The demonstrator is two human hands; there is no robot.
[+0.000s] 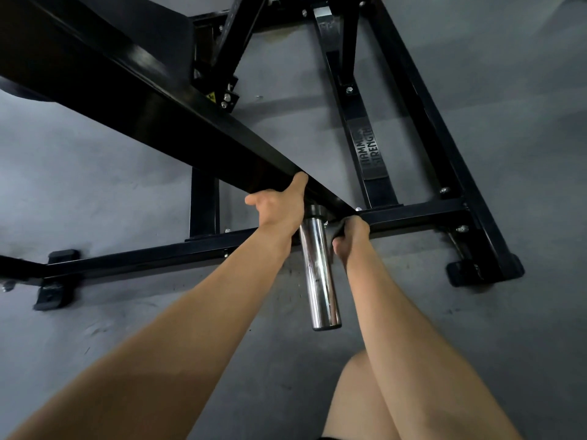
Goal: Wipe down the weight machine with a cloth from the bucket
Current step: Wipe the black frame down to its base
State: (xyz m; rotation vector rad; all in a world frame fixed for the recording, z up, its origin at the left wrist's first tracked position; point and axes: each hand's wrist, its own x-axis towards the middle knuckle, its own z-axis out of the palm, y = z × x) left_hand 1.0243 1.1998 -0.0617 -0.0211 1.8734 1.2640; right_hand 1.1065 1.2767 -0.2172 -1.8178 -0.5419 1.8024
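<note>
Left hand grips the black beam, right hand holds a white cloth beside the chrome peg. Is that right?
Not quite: the cloth is dark, not white, as the head view shows. The left hand grips the black beam, and the right hand holds the dark cloth beside the chrome peg.

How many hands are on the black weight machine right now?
2. The left hand grips the slanted black steel beam; the right hand, beside the chrome cylindrical peg, holds a dark cloth against the machine.
</note>
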